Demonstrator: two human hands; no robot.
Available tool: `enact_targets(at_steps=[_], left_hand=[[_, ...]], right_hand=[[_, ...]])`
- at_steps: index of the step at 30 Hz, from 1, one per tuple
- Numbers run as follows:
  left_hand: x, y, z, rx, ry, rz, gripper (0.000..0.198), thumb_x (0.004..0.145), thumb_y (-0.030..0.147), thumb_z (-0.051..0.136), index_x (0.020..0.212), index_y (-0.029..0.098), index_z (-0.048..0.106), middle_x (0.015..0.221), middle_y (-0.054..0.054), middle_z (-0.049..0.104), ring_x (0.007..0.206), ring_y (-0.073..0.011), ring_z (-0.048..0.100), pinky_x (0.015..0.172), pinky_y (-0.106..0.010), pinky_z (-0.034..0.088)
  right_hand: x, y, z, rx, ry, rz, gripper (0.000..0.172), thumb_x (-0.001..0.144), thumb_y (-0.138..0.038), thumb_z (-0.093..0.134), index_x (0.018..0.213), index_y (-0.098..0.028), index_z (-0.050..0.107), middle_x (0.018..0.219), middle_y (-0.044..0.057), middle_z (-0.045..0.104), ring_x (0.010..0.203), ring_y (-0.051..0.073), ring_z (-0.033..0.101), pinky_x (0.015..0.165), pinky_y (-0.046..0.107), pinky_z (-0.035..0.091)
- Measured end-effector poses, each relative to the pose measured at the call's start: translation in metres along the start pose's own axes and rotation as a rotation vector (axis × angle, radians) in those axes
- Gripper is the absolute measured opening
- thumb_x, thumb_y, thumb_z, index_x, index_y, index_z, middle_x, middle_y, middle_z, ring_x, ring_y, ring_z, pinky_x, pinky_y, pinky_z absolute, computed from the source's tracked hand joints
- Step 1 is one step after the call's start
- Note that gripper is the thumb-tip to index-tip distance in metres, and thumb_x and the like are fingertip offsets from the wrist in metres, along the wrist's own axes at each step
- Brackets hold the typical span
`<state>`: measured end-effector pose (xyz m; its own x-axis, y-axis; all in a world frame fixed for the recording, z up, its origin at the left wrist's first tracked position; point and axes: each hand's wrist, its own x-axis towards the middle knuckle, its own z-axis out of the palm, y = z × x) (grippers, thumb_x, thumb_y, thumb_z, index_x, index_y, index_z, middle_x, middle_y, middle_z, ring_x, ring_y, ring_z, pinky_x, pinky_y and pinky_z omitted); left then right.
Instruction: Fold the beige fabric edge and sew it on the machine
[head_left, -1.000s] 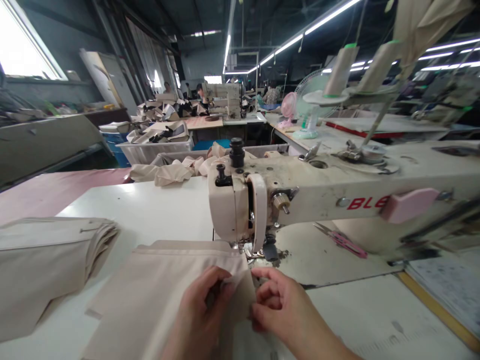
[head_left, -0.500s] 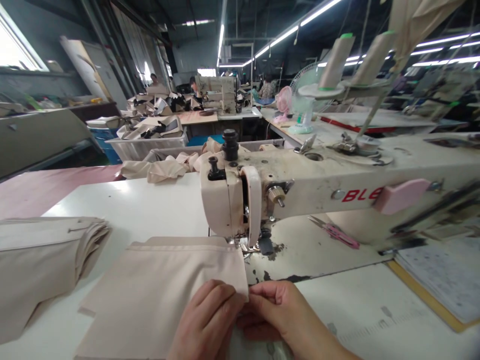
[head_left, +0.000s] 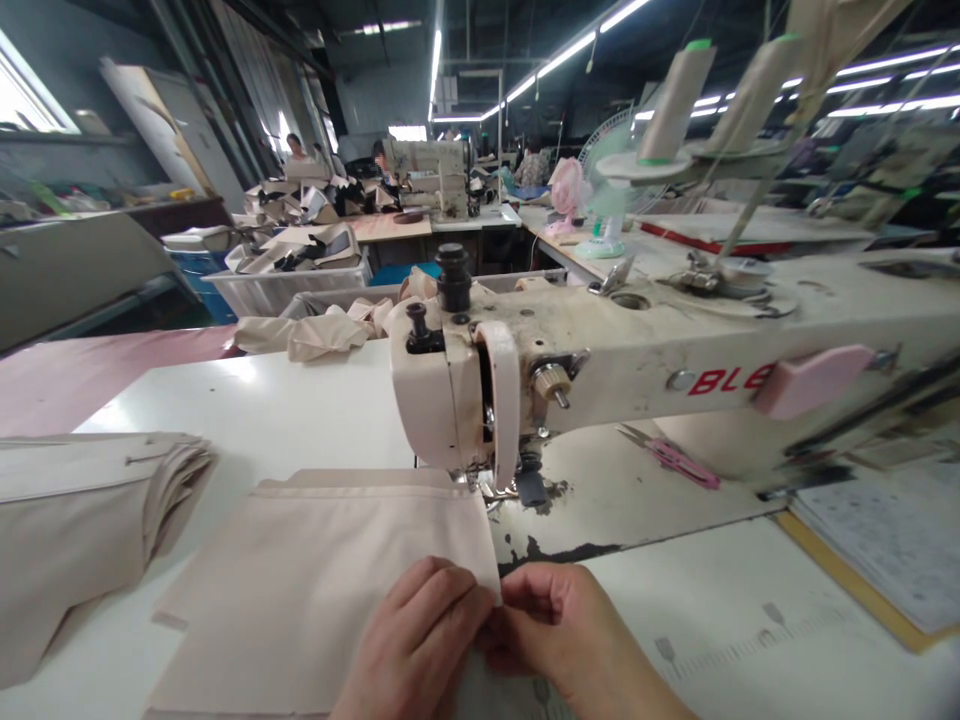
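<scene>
Beige woven fabric panel (head_left: 330,570) lies flat on the white sewing table (head_left: 300,410), directly in front of the sewing machine (head_left: 600,380). Its far edge carries a narrow folded band; its far right corner sits at the presser foot (head_left: 491,487). Surface smooth, right edge straight.

Left hand (head_left: 416,640) rests palm-down on the panel's near right edge, fingers curled, thumb and fingertips closed on the cloth. Right hand (head_left: 562,635) meets it from the right, thumb and forefinger pinching the same edge; knuckles face up. Both hands touch each other at the pinch.

Stack of like-coloured folded pieces (head_left: 82,520) sits at left, apart from the panel. Pink-handled snips (head_left: 675,460) lie on the machine bed under the arm.
</scene>
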<state>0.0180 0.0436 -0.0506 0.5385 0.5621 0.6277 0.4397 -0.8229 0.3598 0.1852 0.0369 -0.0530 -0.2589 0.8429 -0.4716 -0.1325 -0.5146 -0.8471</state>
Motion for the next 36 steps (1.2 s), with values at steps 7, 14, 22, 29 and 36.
enact_targets(at_steps=[7, 14, 22, 29, 36], left_hand=[[0.000, 0.001, -0.003, -0.015, -0.028, -0.013, 0.021, 0.099, 0.016, 0.038, 0.099, 0.012, 0.059, 0.076, -0.008, 0.061, 0.071, -0.0163, 0.053, 0.063, -0.025, 0.051], [-0.001, 0.001, -0.002, 0.010, -0.014, -0.006, 0.019, 0.099, 0.016, 0.040, 0.099, 0.012, 0.058, 0.077, -0.008, 0.061, 0.071, -0.0164, 0.054, 0.063, -0.026, 0.051], [-0.001, -0.001, -0.002, 0.001, -0.042, 0.008, 0.020, 0.098, 0.013, 0.039, 0.101, 0.011, 0.058, 0.078, -0.009, 0.061, 0.072, -0.0174, 0.053, 0.064, -0.027, 0.050], [0.003, 0.003, -0.004, 0.064, -0.055, -0.014, 0.015, 0.094, 0.011, 0.046, 0.097, 0.014, 0.060, 0.078, -0.007, 0.063, 0.073, -0.0167, 0.054, 0.065, -0.026, 0.049], [0.004, 0.004, -0.008, 0.103, -0.059, 0.020, 0.023, 0.099, 0.015, 0.038, 0.095, 0.013, 0.060, 0.073, -0.006, 0.064, 0.067, -0.0158, 0.054, 0.059, -0.023, 0.048]], right_hand=[[0.000, 0.002, 0.000, 0.000, 0.000, 0.008, 0.015, 0.062, -0.027, 0.076, 0.066, -0.015, 0.069, 0.061, 0.001, 0.066, 0.057, 0.015, 0.059, 0.058, 0.024, 0.046], [0.000, 0.001, 0.000, 0.023, -0.003, 0.015, 0.017, 0.063, -0.030, 0.077, 0.065, -0.015, 0.069, 0.061, 0.000, 0.065, 0.058, 0.014, 0.059, 0.062, 0.025, 0.047], [-0.002, 0.000, 0.000, 0.035, 0.019, 0.019, 0.013, 0.060, -0.025, 0.076, 0.063, -0.015, 0.068, 0.060, 0.000, 0.064, 0.058, 0.014, 0.057, 0.060, 0.024, 0.045], [-0.013, -0.015, 0.002, 0.168, -0.022, 0.088, 0.017, 0.059, -0.022, 0.059, 0.069, -0.015, 0.072, 0.054, -0.003, 0.055, 0.067, 0.015, 0.059, 0.076, 0.026, 0.047], [-0.011, 0.000, -0.011, -0.071, -0.052, -0.064, 0.020, 0.066, -0.019, 0.059, 0.082, -0.015, 0.071, 0.078, 0.005, 0.069, 0.076, 0.018, 0.067, 0.074, 0.027, 0.054]])
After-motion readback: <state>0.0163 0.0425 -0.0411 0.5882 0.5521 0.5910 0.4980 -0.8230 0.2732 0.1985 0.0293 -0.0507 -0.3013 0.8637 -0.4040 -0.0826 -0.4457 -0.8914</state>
